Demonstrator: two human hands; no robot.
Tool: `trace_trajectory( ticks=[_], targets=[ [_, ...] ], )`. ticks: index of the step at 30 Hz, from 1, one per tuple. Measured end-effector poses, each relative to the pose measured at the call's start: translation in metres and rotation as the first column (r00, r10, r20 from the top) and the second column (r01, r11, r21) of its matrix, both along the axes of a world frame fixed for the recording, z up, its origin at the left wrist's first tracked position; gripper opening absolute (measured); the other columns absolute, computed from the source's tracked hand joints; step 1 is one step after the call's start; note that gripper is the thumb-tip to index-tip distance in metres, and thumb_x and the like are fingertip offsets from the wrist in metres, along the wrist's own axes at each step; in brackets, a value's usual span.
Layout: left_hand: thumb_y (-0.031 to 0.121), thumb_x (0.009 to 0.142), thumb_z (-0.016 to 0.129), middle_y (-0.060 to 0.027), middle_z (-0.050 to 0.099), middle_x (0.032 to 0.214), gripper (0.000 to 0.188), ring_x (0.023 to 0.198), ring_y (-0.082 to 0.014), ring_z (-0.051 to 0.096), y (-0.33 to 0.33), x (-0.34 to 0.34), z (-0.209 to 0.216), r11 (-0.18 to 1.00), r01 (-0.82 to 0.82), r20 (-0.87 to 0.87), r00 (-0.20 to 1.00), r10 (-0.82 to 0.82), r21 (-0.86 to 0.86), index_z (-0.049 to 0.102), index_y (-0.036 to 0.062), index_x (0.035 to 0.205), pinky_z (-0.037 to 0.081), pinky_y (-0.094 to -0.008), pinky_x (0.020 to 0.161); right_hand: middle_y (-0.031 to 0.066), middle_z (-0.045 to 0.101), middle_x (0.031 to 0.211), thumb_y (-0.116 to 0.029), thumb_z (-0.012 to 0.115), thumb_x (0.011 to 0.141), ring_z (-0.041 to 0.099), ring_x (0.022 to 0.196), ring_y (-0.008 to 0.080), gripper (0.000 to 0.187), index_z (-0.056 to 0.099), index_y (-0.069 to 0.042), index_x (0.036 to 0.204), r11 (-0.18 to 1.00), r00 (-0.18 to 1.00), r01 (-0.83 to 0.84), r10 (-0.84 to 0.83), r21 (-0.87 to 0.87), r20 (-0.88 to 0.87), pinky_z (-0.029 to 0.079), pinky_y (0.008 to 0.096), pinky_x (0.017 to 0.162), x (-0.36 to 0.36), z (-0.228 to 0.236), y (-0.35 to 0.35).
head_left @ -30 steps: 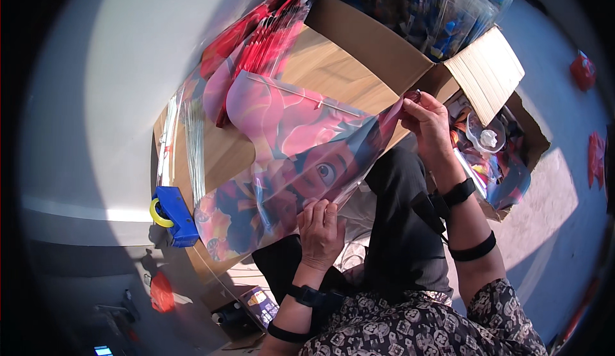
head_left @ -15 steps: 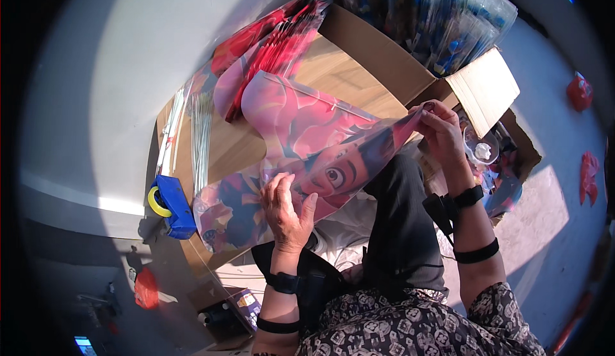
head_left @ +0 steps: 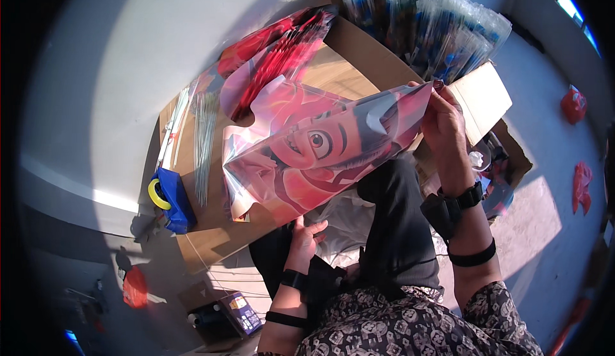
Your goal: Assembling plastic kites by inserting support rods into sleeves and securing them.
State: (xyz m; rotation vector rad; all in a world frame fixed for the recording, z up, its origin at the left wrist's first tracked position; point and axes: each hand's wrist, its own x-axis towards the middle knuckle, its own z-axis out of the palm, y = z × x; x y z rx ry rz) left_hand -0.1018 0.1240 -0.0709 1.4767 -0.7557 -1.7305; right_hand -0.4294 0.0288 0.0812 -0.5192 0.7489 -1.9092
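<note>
Wood-topped table [head_left: 333,68] extended beneath and beyond the fingers of both hands. Nearest the body, the left hand [head_left: 304,242] was positioned just below the near edge of the printed sheet [head_left: 320,148], thumb spread from the index finger; whether its fingertips touched that edge could not be told. The sheet lay directly ahead of the left fingers and to the left of the right fingers. Its long axis ran obliquely, from the corner at the right fingertips down to a creased end ahead and left of the left fingers. The right hand [head_left: 445,125] pinched that corner between thumb and fingers. The left hand was nearer to the loose end.

Relative to the frame half a second earlier, the left hand had moved off the sheet's upper face toward the body. The loose end had been drawn toward the right fingers, exposing tabletop beside the blue tape dispenser [head_left: 177,212], left of the left fingers.

Farther ahead and left of the left fingers, thin rods [head_left: 204,145] lay side by side. Beyond them, red stacked sheets [head_left: 275,61] were arranged. Past the right fingers stood clear-bagged items [head_left: 442,42].
</note>
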Motion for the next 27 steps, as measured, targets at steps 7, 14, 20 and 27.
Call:
trace_trajectory(
  ticks=[7, 14, 20, 27],
  targets=[
    [0.019, 0.085, 0.070, -0.0014, 0.052, 0.128, 0.043, 0.119, -0.0194, 0.045, -0.003, 0.008, -0.021, 0.946, -0.323, 0.006, 0.946, 0.323, 0.020, 0.053, 0.0187, 0.125, 0.039, -0.0500, 0.088, 0.0156, 0.068, 0.102, -0.006, 0.055, 0.098, 0.069, 0.092, 0.0283, 0.015, 0.060, 0.001, 0.110, 0.999, 0.984, -0.036, 0.030, 0.027, 0.175, 0.059, 0.0417, 0.083, -0.028, -0.053, -0.002],
    [0.005, 0.066, 0.083, -0.0053, 0.066, 0.108, 0.062, 0.104, -0.0228, 0.063, 0.024, 0.042, 0.048, 0.976, 0.073, -0.360, 0.922, -0.145, -0.205, 0.058, 0.0054, 0.122, 0.051, -0.0371, 0.093, 0.0194, 0.067, 0.106, -0.006, 0.055, 0.097, 0.070, 0.093, 0.0317, 0.025, 0.055, 0.004, 0.120, 0.991, 0.999, 0.024, -0.029, 0.135, 0.033, 0.060, 0.0441, 0.085, -0.051, -0.079, 0.018],
    [0.010, 0.068, 0.078, -0.0146, 0.061, 0.122, 0.068, 0.111, -0.0310, 0.060, 0.025, 0.142, 0.094, 0.868, -0.152, -0.651, 0.724, -0.228, -0.473, 0.051, -0.0012, 0.129, 0.048, -0.0490, 0.097, 0.0161, 0.069, 0.108, -0.009, 0.063, 0.093, 0.070, 0.094, 0.0291, 0.021, 0.061, 0.002, 0.110, 0.995, 0.994, -0.079, 0.083, 0.052, -0.077, 0.059, 0.0461, 0.086, -0.098, -0.138, 0.048],
    [0.052, 0.099, 0.045, -0.0139, 0.040, 0.150, 0.065, 0.137, -0.0298, 0.039, -0.104, 0.049, 0.156, 0.742, -0.178, -0.668, 0.602, -0.437, -0.646, 0.040, 0.0069, 0.146, 0.023, -0.0558, 0.115, 0.0134, 0.069, 0.104, -0.009, 0.060, 0.093, 0.070, 0.092, 0.0290, 0.017, 0.062, -0.002, 0.108, 0.938, 0.977, -0.170, 0.201, 0.301, -0.073, 0.059, 0.0463, 0.082, -0.095, -0.152, 0.074]
  ],
)
